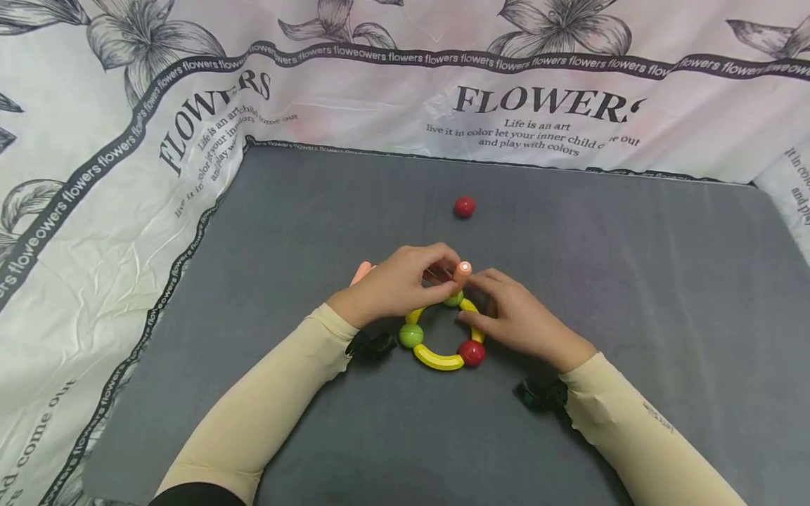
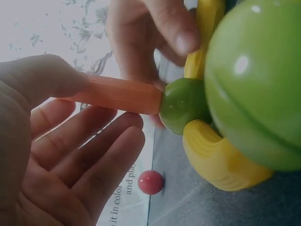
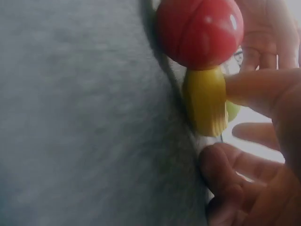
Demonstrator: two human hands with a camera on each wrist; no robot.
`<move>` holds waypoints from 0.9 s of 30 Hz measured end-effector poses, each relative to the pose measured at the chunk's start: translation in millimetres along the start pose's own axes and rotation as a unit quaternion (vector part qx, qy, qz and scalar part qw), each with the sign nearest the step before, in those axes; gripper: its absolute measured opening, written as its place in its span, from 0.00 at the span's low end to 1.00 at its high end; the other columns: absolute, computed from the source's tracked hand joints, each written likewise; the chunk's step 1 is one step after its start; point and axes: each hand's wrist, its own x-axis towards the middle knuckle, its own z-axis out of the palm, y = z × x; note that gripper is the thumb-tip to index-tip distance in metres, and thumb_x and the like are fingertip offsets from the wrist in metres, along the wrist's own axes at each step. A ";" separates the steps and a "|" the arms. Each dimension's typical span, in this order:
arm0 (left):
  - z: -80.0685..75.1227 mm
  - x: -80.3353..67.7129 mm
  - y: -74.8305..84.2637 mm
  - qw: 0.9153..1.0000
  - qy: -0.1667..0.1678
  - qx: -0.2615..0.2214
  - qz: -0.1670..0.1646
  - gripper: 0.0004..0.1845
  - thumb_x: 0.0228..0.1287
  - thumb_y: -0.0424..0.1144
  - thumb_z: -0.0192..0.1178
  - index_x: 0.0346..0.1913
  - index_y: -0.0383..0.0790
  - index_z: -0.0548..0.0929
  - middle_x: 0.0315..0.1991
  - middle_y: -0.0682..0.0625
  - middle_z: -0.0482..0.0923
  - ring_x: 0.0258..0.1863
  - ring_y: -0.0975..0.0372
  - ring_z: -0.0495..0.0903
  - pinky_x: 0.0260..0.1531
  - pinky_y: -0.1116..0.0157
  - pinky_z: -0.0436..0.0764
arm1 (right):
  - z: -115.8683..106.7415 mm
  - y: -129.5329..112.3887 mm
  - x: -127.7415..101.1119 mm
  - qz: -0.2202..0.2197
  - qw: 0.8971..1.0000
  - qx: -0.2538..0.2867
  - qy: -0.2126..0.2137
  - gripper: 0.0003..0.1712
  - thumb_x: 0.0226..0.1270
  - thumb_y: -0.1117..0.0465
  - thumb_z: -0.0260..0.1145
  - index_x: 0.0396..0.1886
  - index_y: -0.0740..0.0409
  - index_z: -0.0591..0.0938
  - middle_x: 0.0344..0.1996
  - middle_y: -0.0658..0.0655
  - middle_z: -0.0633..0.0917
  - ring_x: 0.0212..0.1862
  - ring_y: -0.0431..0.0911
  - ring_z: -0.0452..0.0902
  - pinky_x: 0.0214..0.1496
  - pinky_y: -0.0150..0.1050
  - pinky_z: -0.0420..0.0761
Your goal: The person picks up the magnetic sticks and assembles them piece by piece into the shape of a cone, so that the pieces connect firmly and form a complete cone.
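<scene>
A ring of yellow curved rods [image 1: 439, 359] joined by balls lies on the grey table. Its balls are a green one [image 1: 411, 335] at left, a red one [image 1: 472, 353] at front right and another green one [image 2: 184, 104] at the far side. Between thumb and fingers, my left hand [image 1: 395, 281] pinches an orange rod [image 2: 124, 95], whose lower end meets the far green ball. On the ring's right side, my right hand [image 1: 522, 316] holds a yellow curved rod [image 3: 205, 101], thumb on the inner side, fingers curled along the outer side.
A loose red ball [image 1: 465, 206] sits on the table beyond the ring. Part of another orange piece [image 1: 363, 272] shows behind my left hand. White flower-printed cloth [image 1: 380, 105] borders the far and left table edges.
</scene>
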 end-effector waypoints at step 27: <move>-77.8 -27.0 -9.5 0.899 -0.072 0.264 -0.342 0.11 0.72 0.39 0.61 0.30 0.41 0.84 0.23 0.53 0.73 0.21 0.61 0.67 0.23 0.63 0.66 | -0.7 7.7 0.4 0.019 1.000 0.003 0.025 0.11 0.62 0.60 0.78 0.43 0.51 0.87 0.49 0.52 0.89 0.28 0.40 0.75 0.34 0.36 0.76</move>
